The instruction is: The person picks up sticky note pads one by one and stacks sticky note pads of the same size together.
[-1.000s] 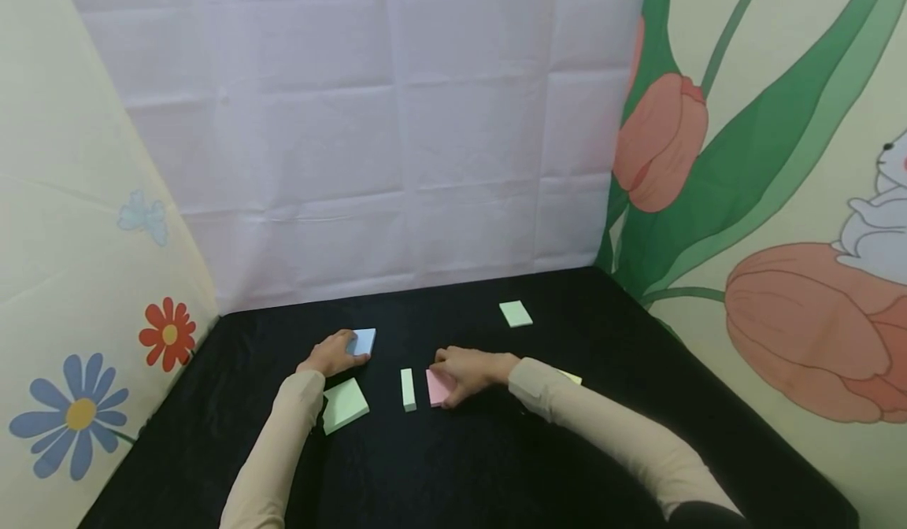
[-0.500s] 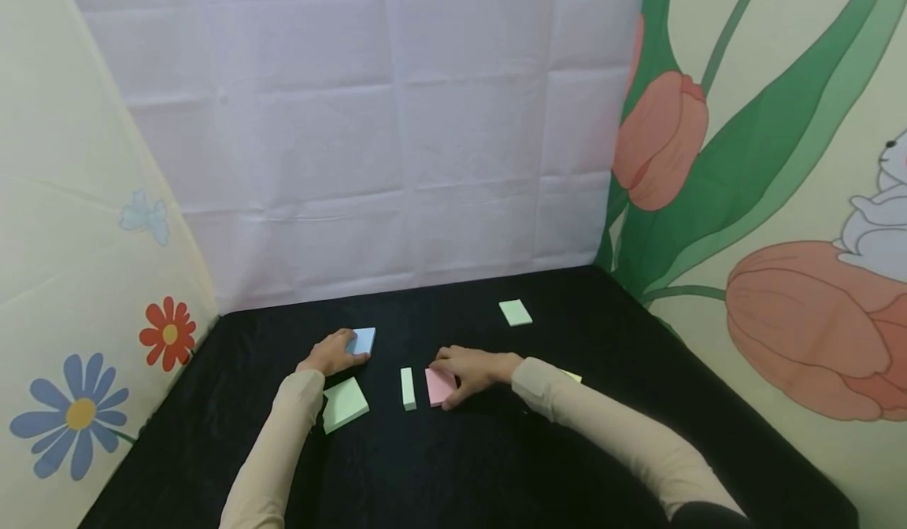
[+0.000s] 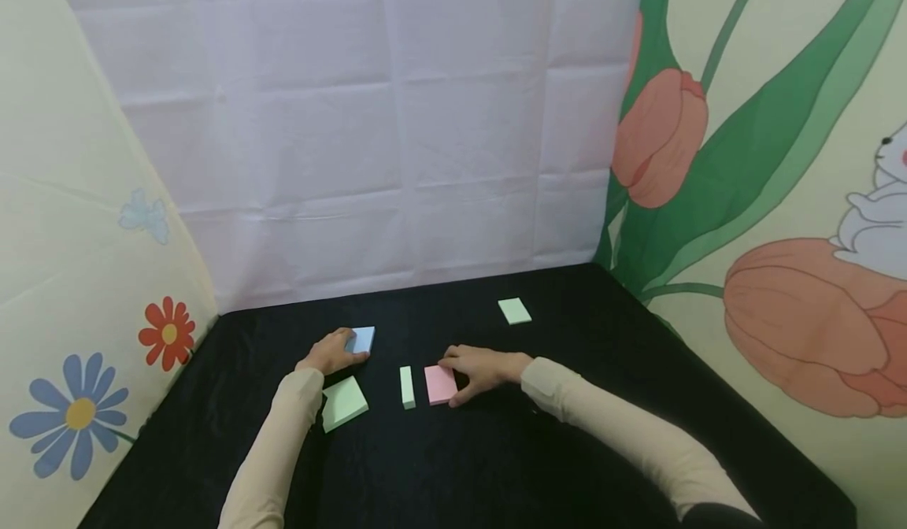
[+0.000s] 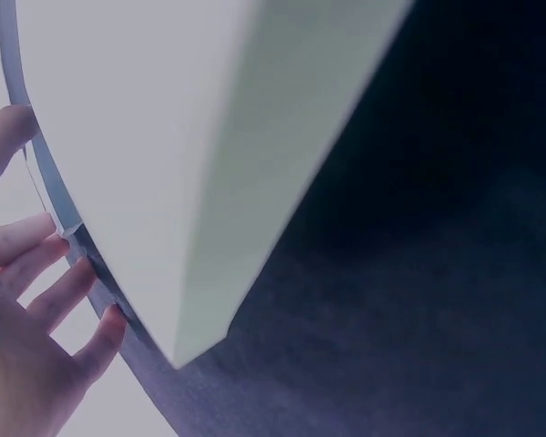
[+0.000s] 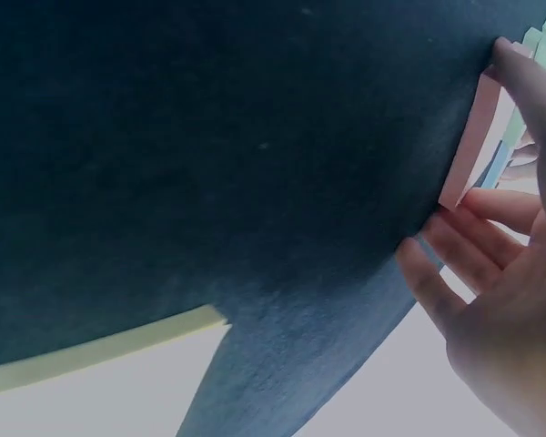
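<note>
My left hand (image 3: 330, 353) holds a light blue sticky note pad (image 3: 364, 340) by its sides, thumb on the near edge and fingers at the far one. The left wrist view has the hand (image 4: 38, 328) low at the left, mostly beyond a large pale pad. Beside the right end of a pink sticky note pad (image 3: 439, 386) is my right hand (image 3: 483, 368), its thumb and forefinger spread at the corners. From the right wrist, the pink pad (image 5: 473, 141) lies flat between those loosely spread fingertips; contact is hard to tell.
A large pale green pad (image 3: 345, 403) lies by the left sleeve. Between the hands stands a narrow green pad (image 3: 407, 388). Another green pad (image 3: 514, 311) lies far back right on the black cloth (image 3: 439, 474). A yellow-edged pad (image 5: 100, 350) appears under the right wrist.
My right hand has slid a little to the right, uncovering more of the pink pad, which stays put. The right sleeve now covers the yellow pad. My left hand has not moved.
</note>
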A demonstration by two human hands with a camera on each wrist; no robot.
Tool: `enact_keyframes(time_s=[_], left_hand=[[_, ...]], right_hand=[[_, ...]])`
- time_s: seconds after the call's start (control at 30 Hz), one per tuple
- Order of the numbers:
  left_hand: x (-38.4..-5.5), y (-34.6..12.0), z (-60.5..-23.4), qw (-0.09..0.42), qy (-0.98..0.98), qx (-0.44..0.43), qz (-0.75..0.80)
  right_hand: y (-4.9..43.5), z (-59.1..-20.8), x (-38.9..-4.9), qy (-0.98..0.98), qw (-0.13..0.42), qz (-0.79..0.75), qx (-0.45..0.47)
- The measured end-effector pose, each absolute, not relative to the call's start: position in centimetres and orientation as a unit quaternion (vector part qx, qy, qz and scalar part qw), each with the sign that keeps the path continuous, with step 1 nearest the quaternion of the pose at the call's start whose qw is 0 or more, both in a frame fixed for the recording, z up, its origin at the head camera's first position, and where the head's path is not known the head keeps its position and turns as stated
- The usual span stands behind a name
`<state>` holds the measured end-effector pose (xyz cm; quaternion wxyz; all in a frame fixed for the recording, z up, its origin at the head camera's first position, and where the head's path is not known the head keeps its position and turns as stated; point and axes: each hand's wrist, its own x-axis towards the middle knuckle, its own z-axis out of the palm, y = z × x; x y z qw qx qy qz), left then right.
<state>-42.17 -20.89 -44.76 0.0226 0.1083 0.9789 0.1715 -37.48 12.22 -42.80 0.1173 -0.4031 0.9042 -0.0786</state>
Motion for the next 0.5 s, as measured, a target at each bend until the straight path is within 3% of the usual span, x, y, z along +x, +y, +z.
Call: enact_keyframes(time_s=[0.5], left_hand=[[-42.21,-20.8,-44.59,0.024,0.978,0.11,0.175]], right_hand=[[13.07,-42.68,-37.01,0.912,0.112,-0.089,-0.383]])
